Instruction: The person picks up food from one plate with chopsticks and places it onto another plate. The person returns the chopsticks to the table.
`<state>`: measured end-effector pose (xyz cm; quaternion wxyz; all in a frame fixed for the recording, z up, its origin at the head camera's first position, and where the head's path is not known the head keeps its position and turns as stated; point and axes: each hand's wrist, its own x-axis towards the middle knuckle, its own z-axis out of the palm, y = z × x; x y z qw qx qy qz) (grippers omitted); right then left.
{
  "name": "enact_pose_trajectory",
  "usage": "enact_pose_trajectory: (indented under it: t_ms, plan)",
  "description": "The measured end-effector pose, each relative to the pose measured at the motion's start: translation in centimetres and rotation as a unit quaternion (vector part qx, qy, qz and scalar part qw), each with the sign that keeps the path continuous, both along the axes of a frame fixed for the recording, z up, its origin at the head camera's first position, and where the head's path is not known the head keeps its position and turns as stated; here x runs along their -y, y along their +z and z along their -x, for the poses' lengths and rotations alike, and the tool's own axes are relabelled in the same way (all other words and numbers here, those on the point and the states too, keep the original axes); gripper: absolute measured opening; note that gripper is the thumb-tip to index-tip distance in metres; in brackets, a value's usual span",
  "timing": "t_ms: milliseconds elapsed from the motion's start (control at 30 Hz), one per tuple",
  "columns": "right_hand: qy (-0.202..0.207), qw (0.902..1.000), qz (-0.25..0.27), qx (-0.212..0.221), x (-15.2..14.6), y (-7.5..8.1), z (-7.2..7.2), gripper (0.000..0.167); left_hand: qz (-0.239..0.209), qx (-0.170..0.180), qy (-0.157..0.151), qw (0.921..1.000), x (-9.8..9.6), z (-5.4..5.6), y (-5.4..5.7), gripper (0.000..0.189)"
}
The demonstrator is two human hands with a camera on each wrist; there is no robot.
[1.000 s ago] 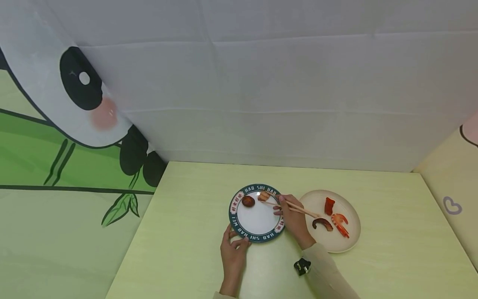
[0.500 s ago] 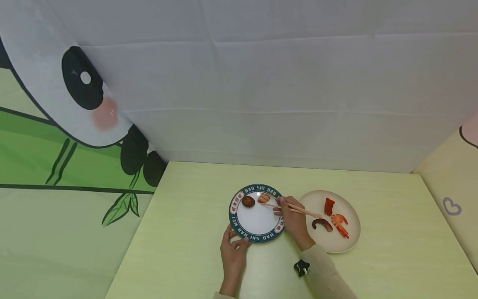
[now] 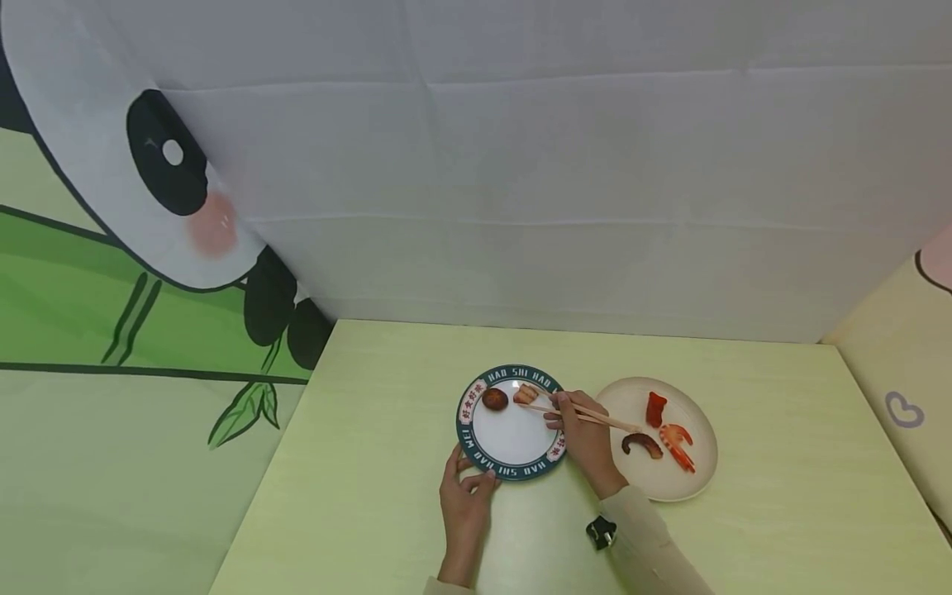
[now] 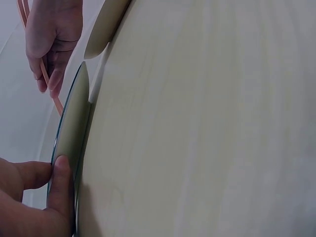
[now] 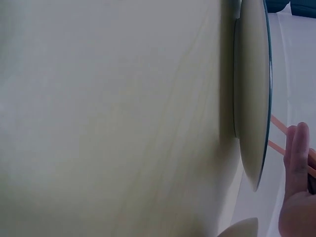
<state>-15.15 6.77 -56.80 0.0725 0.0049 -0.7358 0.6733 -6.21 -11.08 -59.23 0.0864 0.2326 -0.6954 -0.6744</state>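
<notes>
My left hand holds the near-left rim of a round plate with a dark green lettered border. In the left wrist view, thumb and finger meet at the rim of this plate. On it sit a brown mushroom-like cap and a small striped piece, like a slice of pork belly. A pair of wooden chopsticks is gripped by my right hand over the plate's right side. Their tips lie at the striped piece; whether they pinch it, I cannot tell.
To the right stands a cream plate with a red chunk, a shrimp-like piece and a curved brown piece. The pale yellow table ends at a grey-white cloth backdrop.
The striped piece and the chopstick tips have come slightly nearer on the plate since a second ago. The left hand stays on the rim; the other food pieces have not moved.
</notes>
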Motion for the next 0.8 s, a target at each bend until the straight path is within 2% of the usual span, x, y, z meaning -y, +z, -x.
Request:
enact_pose_trajectory:
  t_ms: [400,633,800]
  plan:
    - [-0.002,1.0000,-0.007,0.004,-0.01,-0.05,-0.08,0.025,0.005,0.001,-0.006,1.0000,0.10,0.01,0.00,0.078]
    - [-0.001,0.9992,-0.027,0.030,-0.02,0.15,-0.06,0.026,0.017,-0.003,-0.007,0.9998,0.27,0.05,-0.01,0.077]
    - [0.000,0.9990,-0.034,0.030,-0.02,0.25,-0.01,0.027,0.016,0.004,-0.008,0.9998,0.26,0.03,0.05,0.078]
